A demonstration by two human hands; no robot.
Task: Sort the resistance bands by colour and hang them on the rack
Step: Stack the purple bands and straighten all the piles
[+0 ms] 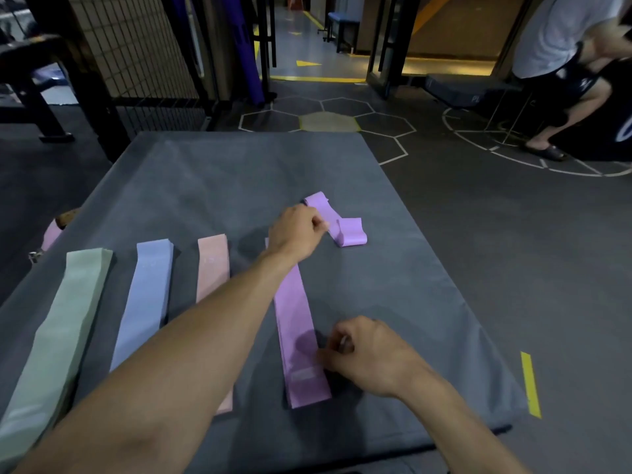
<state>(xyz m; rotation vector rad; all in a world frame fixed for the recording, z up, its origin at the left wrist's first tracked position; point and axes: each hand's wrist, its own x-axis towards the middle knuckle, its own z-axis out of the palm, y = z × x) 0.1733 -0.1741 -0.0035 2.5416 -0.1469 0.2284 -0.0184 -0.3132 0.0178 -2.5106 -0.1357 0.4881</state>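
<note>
Five bands lie on the grey surface [219, 172]; four are laid flat in a row of parallel strips, one is crumpled apart from them. From left to right the row runs: one green band [58, 336], one blue band [145, 295], one pink band [212, 268] partly hidden under the left forearm, and one flat purple band [297, 336]. The fifth, a second purple band [345, 227], sits folded and loose beyond the far end of the flat purple one, nearer the middle of the surface.

The left hand [297, 230] reaches across over the row; its grip is closed, fingers curled and pinching the near edge of the folded purple band. The right hand [366, 354] rests at the near end of the flat purple band, just beside its right edge; its fingers are curled inward and its fingertips touch the band's edge, though whether they actually pinch it I cannot tell.

At the surface's left edge a bit of another pinkish thing [51, 234] shows, too little to name. Beyond lie a dark floor [478, 206] with hexagon markings, one strip of yellow tape [530, 384] to the right, and one seated person [564, 46] at the upper right.
</note>
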